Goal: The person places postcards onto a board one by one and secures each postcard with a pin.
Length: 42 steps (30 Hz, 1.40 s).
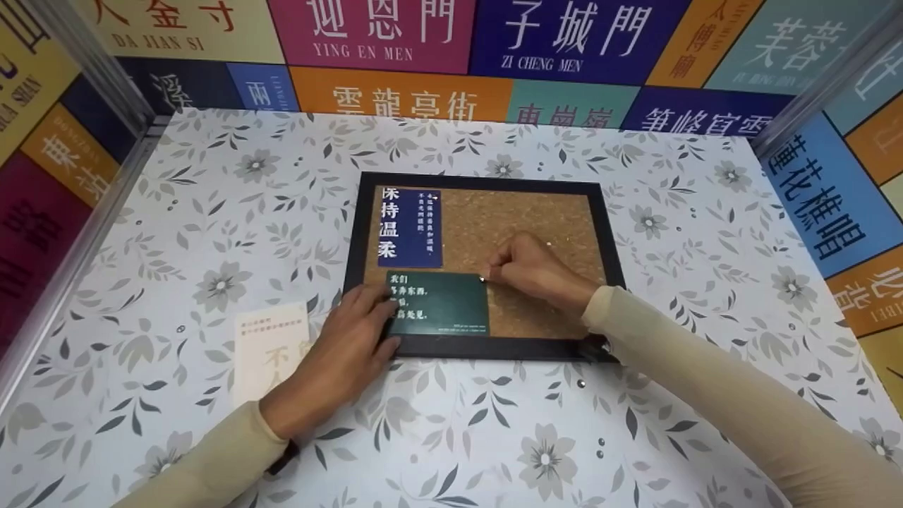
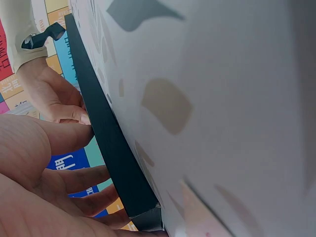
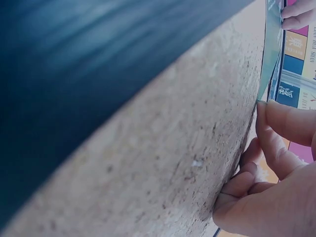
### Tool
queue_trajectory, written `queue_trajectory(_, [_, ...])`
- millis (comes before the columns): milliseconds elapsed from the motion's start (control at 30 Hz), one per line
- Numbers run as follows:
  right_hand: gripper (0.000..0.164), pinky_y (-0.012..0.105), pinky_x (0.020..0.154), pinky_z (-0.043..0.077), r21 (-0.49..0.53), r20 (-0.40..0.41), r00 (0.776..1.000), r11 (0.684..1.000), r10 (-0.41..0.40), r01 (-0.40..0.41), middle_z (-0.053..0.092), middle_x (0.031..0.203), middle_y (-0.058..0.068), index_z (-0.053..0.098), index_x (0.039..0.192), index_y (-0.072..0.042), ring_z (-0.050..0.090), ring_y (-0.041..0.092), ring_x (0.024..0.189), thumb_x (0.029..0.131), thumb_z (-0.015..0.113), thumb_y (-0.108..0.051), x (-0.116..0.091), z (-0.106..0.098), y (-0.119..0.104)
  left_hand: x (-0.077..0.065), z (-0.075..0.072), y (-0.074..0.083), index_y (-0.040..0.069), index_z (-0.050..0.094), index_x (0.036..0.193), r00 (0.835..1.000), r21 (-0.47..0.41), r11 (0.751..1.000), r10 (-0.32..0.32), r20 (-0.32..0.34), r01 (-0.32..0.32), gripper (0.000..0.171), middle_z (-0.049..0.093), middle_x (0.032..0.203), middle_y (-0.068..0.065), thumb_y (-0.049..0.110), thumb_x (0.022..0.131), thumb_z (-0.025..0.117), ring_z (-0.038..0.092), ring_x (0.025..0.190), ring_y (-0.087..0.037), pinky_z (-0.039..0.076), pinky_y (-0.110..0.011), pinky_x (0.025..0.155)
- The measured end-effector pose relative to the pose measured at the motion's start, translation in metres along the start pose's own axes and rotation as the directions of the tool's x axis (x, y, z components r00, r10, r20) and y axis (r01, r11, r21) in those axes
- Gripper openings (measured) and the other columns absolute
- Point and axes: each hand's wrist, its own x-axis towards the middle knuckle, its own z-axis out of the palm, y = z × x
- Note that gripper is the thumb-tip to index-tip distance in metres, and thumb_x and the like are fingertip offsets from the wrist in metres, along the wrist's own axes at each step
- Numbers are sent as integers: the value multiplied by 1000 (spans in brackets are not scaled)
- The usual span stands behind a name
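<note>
A black-framed cork board (image 1: 543,310) lies flat on the table. At its lower left is a dark green card (image 1: 451,303) with white writing; above that sits a blue card (image 1: 413,229). My right hand (image 1: 532,264) pinches a small thumbtack (image 1: 482,279) between thumb and index finger at the green card's upper right corner. In the right wrist view, the fingertips (image 3: 270,109) meet at that card's corner. My left hand (image 1: 356,331) rests on the frame's lower left part, its fingers spread over the green card's left edge.
A cream card (image 1: 271,339) lies left of the board, partly under my left forearm. Small shiny thumbtacks (image 1: 581,384) are on the flowered tablecloth (image 1: 451,437) in front of the board. Panels with large lettering (image 1: 395,35) stand behind the table and at both sides.
</note>
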Motion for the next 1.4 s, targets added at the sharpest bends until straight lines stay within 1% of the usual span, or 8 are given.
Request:
queue_trajectory(200, [15,24,64,43,-35,-21,998,998,50,-51,72,89,0,82,86,-6,56,12,75,98,73,-5,-1,0,-2,2,0,1,-11,65,141,1000,2,1000,18,-11,-18,48,54,156,-23,6,99,79,46,148,-41,36,-57,127])
queue_trajectory(433, [16,24,62,41,-51,-30,997,997,64,-65,70,85,-2,81,83,-8,56,12,74,97,73,-5,-1,-1,-4,2,-1,2,-11,65,142,1000,6,1000,26,-12,-26,47,54,157,-24,6,100,79,45,148,-41,36,-58,127])
queue_trajectory(733, [12,25,67,43,-81,-12,1000,997,-15,14,77,96,5,85,95,-3,57,14,80,94,73,-1,0,-2,-1,2,-1,1,-11,65,141,1000,11,1000,22,-14,-22,47,54,156,-23,6,100,79,45,147,-40,37,-58,126])
queue_trajectory(867, [7,24,64,43,-101,-17,999,994,-43,42,75,89,5,83,90,-4,57,13,75,92,77,-1,1,0,-1,2,-2,2,-11,65,141,1000,11,1000,17,-11,-17,47,55,156,-22,7,100,79,45,147,-40,37,-58,126])
queue_trajectory(1000, [9,23,60,43,-123,-22,995,988,-93,90,72,80,1,81,86,-4,57,12,71,92,76,0,0,1,-2,2,-3,2,-10,65,142,1000,9,1000,8,-1,-8,47,54,157,-22,8,100,79,45,148,-40,36,-57,126])
queue_trajectory(1133, [11,25,61,45,-189,-35,983,967,-179,170,72,77,1,82,85,-5,58,13,71,91,74,0,-1,4,-2,1,-3,3,-10,65,141,1000,4,1000,9,0,-9,47,54,157,-22,7,100,78,45,149,-40,37,-58,127])
queue_trajectory(1267, [8,31,71,48,-290,-52,962,926,-270,244,69,88,5,82,88,-5,59,18,83,94,77,-4,-4,7,0,0,-3,2,-10,65,141,1000,2,1000,9,-2,-9,46,54,156,-22,6,100,79,45,148,-40,37,-58,126])
queue_trajectory(1400, [5,39,82,46,-378,-53,943,880,-330,287,63,99,7,84,97,-6,56,25,95,98,81,-10,-9,9,3,1,-3,1,-10,65,142,1000,13,1000,0,17,0,47,55,156,-21,8,100,79,45,148,-39,36,-57,127])
